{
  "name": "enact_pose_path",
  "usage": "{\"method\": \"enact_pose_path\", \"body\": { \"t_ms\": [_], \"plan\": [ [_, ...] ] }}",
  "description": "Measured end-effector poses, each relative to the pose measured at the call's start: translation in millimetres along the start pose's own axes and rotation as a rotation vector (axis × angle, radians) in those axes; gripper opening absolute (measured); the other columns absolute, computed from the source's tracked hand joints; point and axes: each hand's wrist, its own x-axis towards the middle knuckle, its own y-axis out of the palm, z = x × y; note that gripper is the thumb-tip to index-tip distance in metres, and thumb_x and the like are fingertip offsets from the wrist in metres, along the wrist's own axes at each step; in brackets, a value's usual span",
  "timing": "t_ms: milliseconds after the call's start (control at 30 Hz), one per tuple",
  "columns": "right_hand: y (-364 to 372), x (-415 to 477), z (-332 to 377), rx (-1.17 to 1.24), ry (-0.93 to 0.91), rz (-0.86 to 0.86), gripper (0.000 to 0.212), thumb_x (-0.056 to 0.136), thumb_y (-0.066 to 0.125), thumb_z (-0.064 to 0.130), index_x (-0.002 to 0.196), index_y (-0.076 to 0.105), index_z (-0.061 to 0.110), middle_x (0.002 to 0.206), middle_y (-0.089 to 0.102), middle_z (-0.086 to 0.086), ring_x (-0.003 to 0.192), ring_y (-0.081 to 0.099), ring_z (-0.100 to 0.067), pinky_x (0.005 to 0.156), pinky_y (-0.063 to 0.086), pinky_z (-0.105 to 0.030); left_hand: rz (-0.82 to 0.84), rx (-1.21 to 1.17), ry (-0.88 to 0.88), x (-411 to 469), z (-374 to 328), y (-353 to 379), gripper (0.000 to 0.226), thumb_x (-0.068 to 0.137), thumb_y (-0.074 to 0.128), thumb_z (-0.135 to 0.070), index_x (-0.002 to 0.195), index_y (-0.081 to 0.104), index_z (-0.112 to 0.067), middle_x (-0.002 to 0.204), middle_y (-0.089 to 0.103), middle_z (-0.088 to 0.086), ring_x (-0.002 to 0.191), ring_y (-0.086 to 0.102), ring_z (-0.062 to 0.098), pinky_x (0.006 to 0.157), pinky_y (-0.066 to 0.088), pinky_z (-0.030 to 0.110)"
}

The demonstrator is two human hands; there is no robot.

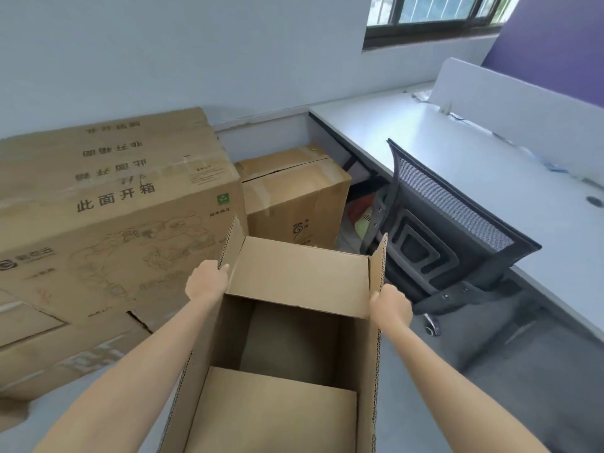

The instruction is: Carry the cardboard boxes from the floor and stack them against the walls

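Observation:
I hold an open, empty cardboard box (300, 279) in front of me, its flaps standing up. My left hand (206, 282) grips the left side flap near its far end. My right hand (392, 305) grips the right side flap. A stack of large printed cardboard boxes (124, 204) stands against the wall at the left. A smaller brown box (294, 197) stands upright in the corner beside them, just beyond the box I carry.
A white desk (441, 138) with a divider panel (523, 112) runs along the right. A black mesh office chair (447, 237) stands right of my box. Grey floor (490, 371) shows at the lower right. A window (434, 14) sits high in the far wall.

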Motion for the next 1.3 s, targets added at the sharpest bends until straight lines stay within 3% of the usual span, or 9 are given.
{"method": "enact_pose_path", "body": {
  "t_ms": [200,400,533,600,933,1100,1167,1233,1300],
  "plan": [
    [33,24,20,0.131,0.240,0.061,0.014,0.092,0.041,0.006,0.079,0.045,0.006,0.079,0.050,-0.009,0.082,0.053,-0.029,0.062,0.037,-0.028,0.111,0.061,0.088,76,-24,16,0.025,0.099,0.042,-0.021,0.104,0.059,-0.004,0.115,0.063,0.017,0.101,0.057,0.034,0.079,0.041,0.034],
    [63,30,21,0.198,0.433,0.123,0.029,0.086,0.042,-0.002,0.063,0.030,0.011,0.063,0.037,-0.005,0.054,0.034,-0.016,0.047,0.023,-0.025,0.187,0.031,0.171,119,-37,44,0.032,0.099,0.039,-0.021,0.122,0.060,-0.014,0.115,0.064,0.011,0.107,0.057,0.032,0.087,0.045,0.036],
    [77,35,12,0.238,0.522,0.117,0.027,0.085,0.043,-0.002,0.063,0.032,0.009,0.062,0.040,-0.007,0.053,0.035,-0.019,0.048,0.026,-0.025,0.231,0.051,0.219,133,-61,62,0.024,0.096,0.037,-0.016,0.088,0.060,-0.015,0.092,0.063,0.008,0.091,0.059,0.031,0.068,0.040,0.030],
    [82,37,3,0.259,0.560,0.106,0.027,0.083,0.042,-0.003,0.062,0.032,0.010,0.061,0.039,-0.007,0.053,0.035,-0.019,0.048,0.026,-0.025,0.259,0.076,0.244,136,-73,70,0.023,0.095,0.037,-0.015,0.081,0.055,-0.017,0.093,0.064,0.010,0.091,0.059,0.032,0.066,0.039,0.030],
    [95,68,-24,0.327,0.676,0.150,0.018,0.082,0.041,-0.002,0.066,0.040,0.007,0.060,0.048,-0.011,0.057,0.048,-0.024,0.050,0.034,-0.024,0.285,0.119,0.262,152,-103,113,0.028,0.095,0.037,-0.019,0.100,0.064,-0.016,0.103,0.065,0.009,0.100,0.058,0.032,0.072,0.043,0.031],
    [104,103,-23,0.519,0.749,0.205,0.016,0.079,0.040,-0.006,0.072,0.048,0.004,0.067,0.054,-0.014,0.065,0.053,-0.029,0.066,0.052,-0.039,0.283,0.138,0.238,170,-123,132,0.025,0.097,0.032,-0.020,0.092,0.056,-0.016,0.110,0.061,0.012,0.103,0.052,0.031,0.072,0.038,0.030],
    [112,118,-21,0.587,0.762,0.221,0.017,0.082,0.039,-0.007,0.073,0.049,0.005,0.074,0.057,-0.015,0.071,0.055,-0.031,0.067,0.053,-0.039,0.376,0.131,0.270,181,-131,134,0.031,0.100,0.031,-0.026,0.115,0.055,-0.013,0.124,0.057,0.013,0.114,0.050,0.031,0.084,0.042,0.035],
    [125,131,-18,0.649,0.791,0.217,0.019,0.085,0.039,-0.007,0.072,0.047,0.004,0.078,0.055,-0.016,0.075,0.054,-0.032,0.071,0.053,-0.041,0.545,0.168,0.307,190,-130,129,0.047,0.101,0.034,-0.032,0.144,0.033,-0.013,0.147,0.040,0.009,0.133,0.038,0.029,0.104,0.034,0.036],
    [139,139,-13,0.657,0.797,0.238,0.018,0.087,0.040,-0.006,0.073,0.046,0.003,0.078,0.055,-0.016,0.074,0.056,-0.034,0.072,0.053,-0.042,0.644,0.226,0.289,199,-113,122,0.056,0.101,0.036,-0.034,0.149,0.020,-0.010,0.156,0.023,0.008,0.142,0.025,0.025,0.113,0.023,0.034]
  ]
}}
